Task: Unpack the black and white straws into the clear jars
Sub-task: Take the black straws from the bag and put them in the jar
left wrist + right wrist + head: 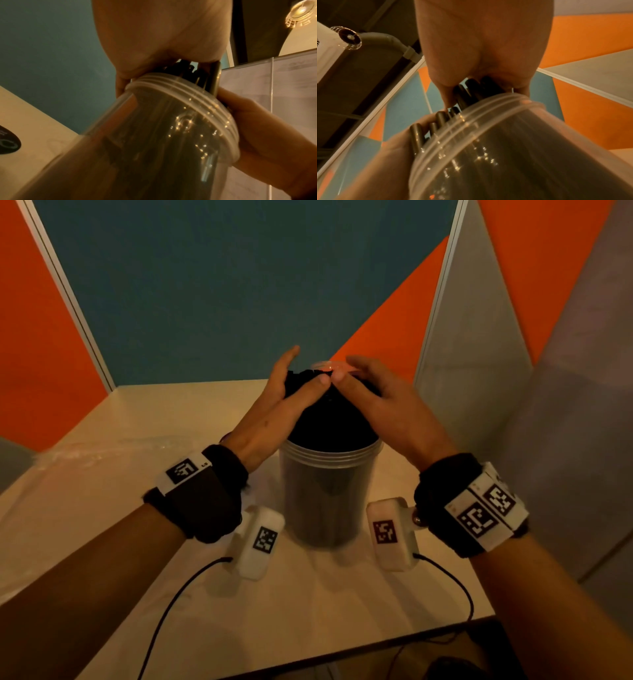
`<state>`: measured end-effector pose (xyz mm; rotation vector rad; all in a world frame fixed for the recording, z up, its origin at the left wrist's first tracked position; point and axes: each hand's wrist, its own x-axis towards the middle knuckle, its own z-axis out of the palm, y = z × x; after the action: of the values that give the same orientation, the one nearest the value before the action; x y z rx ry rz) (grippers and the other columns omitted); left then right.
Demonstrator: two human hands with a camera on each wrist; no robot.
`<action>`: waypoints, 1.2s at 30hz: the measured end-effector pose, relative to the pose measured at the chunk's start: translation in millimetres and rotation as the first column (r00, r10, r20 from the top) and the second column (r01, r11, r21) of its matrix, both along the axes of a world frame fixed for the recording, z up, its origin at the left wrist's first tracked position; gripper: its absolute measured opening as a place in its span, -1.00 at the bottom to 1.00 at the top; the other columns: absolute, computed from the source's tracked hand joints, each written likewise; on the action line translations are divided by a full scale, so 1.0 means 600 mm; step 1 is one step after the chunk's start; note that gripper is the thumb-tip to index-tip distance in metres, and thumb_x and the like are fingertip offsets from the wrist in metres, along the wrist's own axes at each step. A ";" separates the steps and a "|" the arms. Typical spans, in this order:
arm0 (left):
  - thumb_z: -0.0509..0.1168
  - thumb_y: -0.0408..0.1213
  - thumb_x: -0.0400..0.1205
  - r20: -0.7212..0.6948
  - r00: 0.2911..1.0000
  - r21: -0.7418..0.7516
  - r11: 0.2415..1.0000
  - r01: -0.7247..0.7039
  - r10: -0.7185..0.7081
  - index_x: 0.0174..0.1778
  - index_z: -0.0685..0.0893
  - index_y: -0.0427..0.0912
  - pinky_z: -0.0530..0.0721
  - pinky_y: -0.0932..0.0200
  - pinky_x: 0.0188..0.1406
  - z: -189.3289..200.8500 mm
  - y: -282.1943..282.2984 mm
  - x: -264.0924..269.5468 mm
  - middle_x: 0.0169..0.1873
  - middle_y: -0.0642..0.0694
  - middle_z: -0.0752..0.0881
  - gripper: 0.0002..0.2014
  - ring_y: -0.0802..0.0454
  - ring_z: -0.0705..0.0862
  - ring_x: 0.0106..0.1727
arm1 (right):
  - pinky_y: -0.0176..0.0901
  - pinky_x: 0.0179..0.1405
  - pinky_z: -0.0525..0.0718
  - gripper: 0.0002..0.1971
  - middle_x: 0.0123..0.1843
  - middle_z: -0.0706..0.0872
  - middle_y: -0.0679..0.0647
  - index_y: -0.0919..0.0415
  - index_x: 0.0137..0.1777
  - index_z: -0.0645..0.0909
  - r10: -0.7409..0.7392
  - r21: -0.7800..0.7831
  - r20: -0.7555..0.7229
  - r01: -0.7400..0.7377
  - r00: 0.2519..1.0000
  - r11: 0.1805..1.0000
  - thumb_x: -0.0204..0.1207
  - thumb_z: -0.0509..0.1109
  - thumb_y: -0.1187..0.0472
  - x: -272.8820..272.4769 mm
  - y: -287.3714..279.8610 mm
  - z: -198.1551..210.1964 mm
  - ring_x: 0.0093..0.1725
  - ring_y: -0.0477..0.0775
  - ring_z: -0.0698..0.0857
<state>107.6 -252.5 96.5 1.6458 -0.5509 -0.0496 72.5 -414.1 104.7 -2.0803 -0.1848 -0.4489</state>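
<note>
Black straws [329,422] upright in clear jar [322,501], table [308,601] ctr; L hand [274,409], R hand [387,409] cupped round tops, prob. bunching bundle.

Dim warm light, soft blur
</note>
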 end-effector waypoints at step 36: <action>0.62 0.18 0.09 0.140 0.965 0.136 0.970 0.204 -0.223 0.62 0.07 0.23 0.57 0.24 0.34 -0.018 0.025 0.037 0.34 0.06 0.53 0.22 0.20 0.57 0.37 | -0.57 0.12 0.51 -0.23 0.23 0.50 -0.34 -0.21 0.35 0.34 0.257 0.130 -0.062 -0.248 0.964 0.960 0.14 0.58 0.04 -0.015 -0.033 -0.021 0.15 -0.56 0.53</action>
<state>130.0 -237.4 85.7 1.7102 -0.8576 -0.1170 63.4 -434.0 92.0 -1.9193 -0.3639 -0.2172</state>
